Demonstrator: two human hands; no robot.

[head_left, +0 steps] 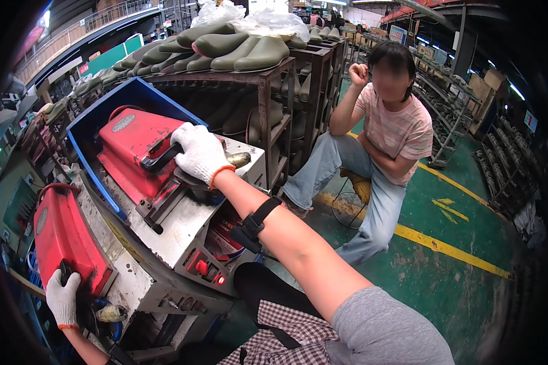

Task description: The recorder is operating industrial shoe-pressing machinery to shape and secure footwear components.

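Two red metal machine covers stand side by side on white machine bodies, the farther one (128, 143) and the nearer left one (58, 225). My right hand (201, 152), in a white knit glove with an orange cuff, is closed round the black handle (158, 159) of the farther cover. At the lower left, my left hand (63, 299), gloved alike, grips the black handle (65, 271) on the front of the nearer cover. Its fingertips are partly hidden. Worn cylindrical grips stick out beside both hands, one at the right (239, 160) and another at the left (111, 313).
A blue bin (82, 137) surrounds the farther cover. Below sits a red knob with a lit red light (221, 280). Behind, a rusty rack (265, 76) carries olive boots (260, 53). A seated person (389, 128) is at the right, near a yellow floor line (450, 252) and shoe racks (511, 158).
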